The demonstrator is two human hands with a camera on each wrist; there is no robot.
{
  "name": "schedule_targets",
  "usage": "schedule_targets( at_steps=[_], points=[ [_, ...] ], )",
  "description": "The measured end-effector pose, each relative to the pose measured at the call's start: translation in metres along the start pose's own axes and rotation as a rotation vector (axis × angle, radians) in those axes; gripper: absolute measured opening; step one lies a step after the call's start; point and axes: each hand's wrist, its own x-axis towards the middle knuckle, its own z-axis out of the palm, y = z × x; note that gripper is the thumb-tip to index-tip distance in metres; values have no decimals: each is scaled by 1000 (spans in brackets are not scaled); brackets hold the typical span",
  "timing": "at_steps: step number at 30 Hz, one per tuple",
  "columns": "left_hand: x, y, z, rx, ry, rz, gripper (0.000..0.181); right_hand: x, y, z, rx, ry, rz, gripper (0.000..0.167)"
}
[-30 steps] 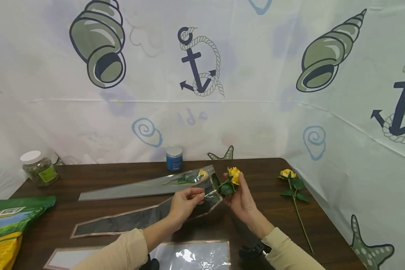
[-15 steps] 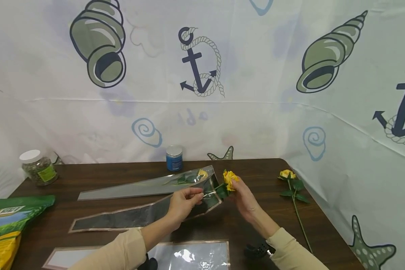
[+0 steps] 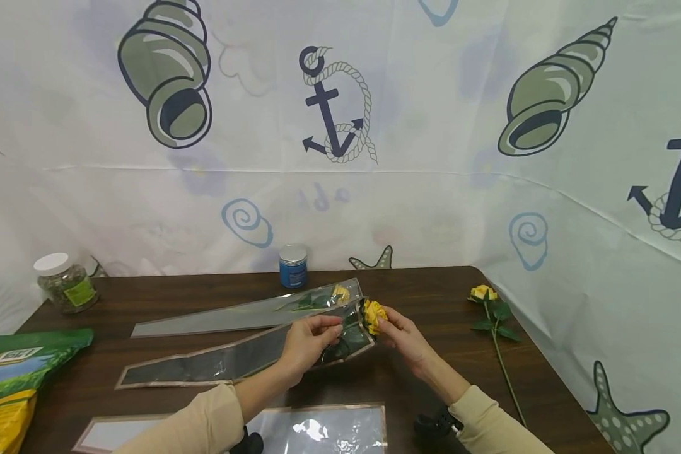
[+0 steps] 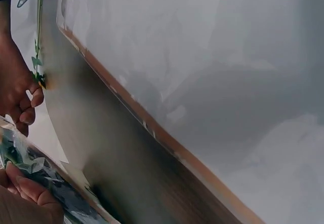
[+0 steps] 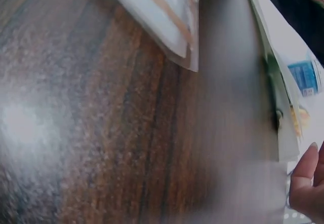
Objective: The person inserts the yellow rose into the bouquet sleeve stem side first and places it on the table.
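Note:
The left hand (image 3: 308, 343) pinches the upper film of a long dark sleeve with a pinkish border (image 3: 204, 369), close to its wide right end. At that opening the right hand (image 3: 411, 347) holds a yellow rose (image 3: 373, 315) by its bloom; the leaves and stem lie inside the sleeve, seen dimly through the film. In the left wrist view, the left hand (image 4: 33, 196) grips the shiny film and the right hand (image 4: 17, 89) is at the far left. The right wrist view shows only part of the right hand (image 5: 308, 183), with the bloom it holds out of sight.
Behind lies a second sleeve (image 3: 204, 321) with a yellow rose inside. Another rose (image 3: 483, 292) lies at the right. A blue jar (image 3: 292, 268), a lidded jar (image 3: 68, 287), a green-yellow bag (image 3: 11, 378) and clear sleeves (image 3: 323, 432) are also on the table.
The right hand has moved left with the rose, whose leaves have gone into the sleeve and whose bloom is now at the opening. The left hand has stayed nearly still.

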Motion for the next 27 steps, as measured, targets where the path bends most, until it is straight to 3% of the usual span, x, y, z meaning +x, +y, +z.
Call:
schedule_targets(
  at_steps=[5,9,17,23,27],
  points=[
    [-6,10,1,18,4,12,21,-2,2,11,-33,160,-23,38],
    [0,0,0,34,4,15,20,-4,2,19,-34,270,-88,30],
    [1,-3,0,32,-17,8,20,-2,-1,20,-71,345,-81,19],
    [2,-4,0,35,-9,12,20,-3,-2,19,-110,318,-76,20],
    [2,-5,0,22,-34,-4,21,-3,-2,19,-111,353,-95,20]
  ],
)
